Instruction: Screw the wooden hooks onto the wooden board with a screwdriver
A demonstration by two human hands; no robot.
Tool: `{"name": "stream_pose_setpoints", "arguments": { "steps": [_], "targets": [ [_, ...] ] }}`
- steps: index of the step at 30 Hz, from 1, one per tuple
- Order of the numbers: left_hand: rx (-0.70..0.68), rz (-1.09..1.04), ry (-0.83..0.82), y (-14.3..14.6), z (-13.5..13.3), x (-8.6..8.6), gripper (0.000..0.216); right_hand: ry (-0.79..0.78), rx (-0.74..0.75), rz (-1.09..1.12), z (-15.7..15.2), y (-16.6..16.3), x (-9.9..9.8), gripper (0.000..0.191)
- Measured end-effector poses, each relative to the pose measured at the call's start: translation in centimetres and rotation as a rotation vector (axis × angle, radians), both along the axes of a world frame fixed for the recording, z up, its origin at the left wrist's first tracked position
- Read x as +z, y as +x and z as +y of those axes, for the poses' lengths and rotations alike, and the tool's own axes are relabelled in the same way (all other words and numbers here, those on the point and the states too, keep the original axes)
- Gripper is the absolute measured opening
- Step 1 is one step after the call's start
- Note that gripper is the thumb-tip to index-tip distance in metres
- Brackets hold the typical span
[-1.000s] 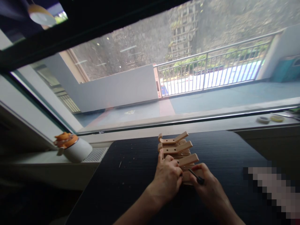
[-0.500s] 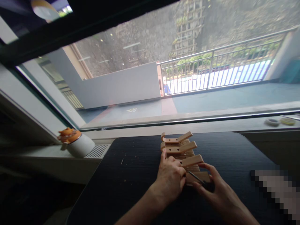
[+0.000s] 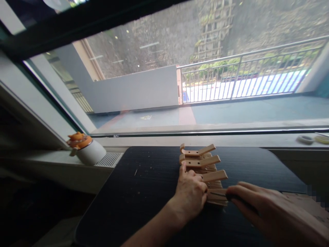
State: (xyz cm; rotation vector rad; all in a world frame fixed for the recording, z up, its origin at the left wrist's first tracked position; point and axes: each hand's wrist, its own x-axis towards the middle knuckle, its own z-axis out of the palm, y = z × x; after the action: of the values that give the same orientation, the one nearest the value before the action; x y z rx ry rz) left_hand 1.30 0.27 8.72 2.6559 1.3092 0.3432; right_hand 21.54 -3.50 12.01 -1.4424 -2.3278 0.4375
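Note:
A light wooden rack [image 3: 203, 164] with several hook-shaped pegs lies on the dark table [image 3: 144, 192]. My left hand [image 3: 191, 195] presses down on the rack's near left end, fingers curled over the wood. My right hand [image 3: 267, 212] comes in from the right and pinches a thin dark tool [image 3: 226, 196], whose tip points at the rack's nearest end. The tool's handle is mostly hidden in my fingers.
A white pot with an orange lid [image 3: 86, 151] stands on the window sill at the left beside a vent grille [image 3: 108, 159]. Two tape rolls [image 3: 312, 139] lie on the sill at the far right. Wood crumbs dot the table. A large window lies straight ahead.
My right hand has swung lower and flatter, bringing the tool from an upright slant to nearly level at the rack's near end. My left hand stays on the rack. The view has shifted slightly.

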Motion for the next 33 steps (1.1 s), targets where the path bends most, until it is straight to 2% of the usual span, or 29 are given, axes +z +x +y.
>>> {"name": "stream_pose_setpoints", "arguments": {
  "steps": [3,8,17,25,33],
  "targets": [
    [-0.008,0.014,-0.003,0.0,0.0,0.1,0.017,-0.015,0.027,-0.025,0.7,-0.7,0.8,0.024],
    [-0.007,0.016,-0.006,0.0,0.1,-0.2,0.016,0.088,0.078,-0.002,1.3,-0.9,-0.1,0.026],
    [-0.001,0.017,0.000,0.0,0.2,-0.5,0.017,0.109,0.184,-0.040,1.9,-0.8,-0.8,0.024],
    [-0.009,0.000,0.019,-0.1,0.3,-0.6,0.016,0.084,0.145,-0.031,1.2,-1.5,1.0,0.027],
    [-0.011,-0.016,0.031,-0.1,0.3,-0.9,0.014,0.055,0.211,-0.101,1.7,-1.8,1.3,0.026]
  ]
}}
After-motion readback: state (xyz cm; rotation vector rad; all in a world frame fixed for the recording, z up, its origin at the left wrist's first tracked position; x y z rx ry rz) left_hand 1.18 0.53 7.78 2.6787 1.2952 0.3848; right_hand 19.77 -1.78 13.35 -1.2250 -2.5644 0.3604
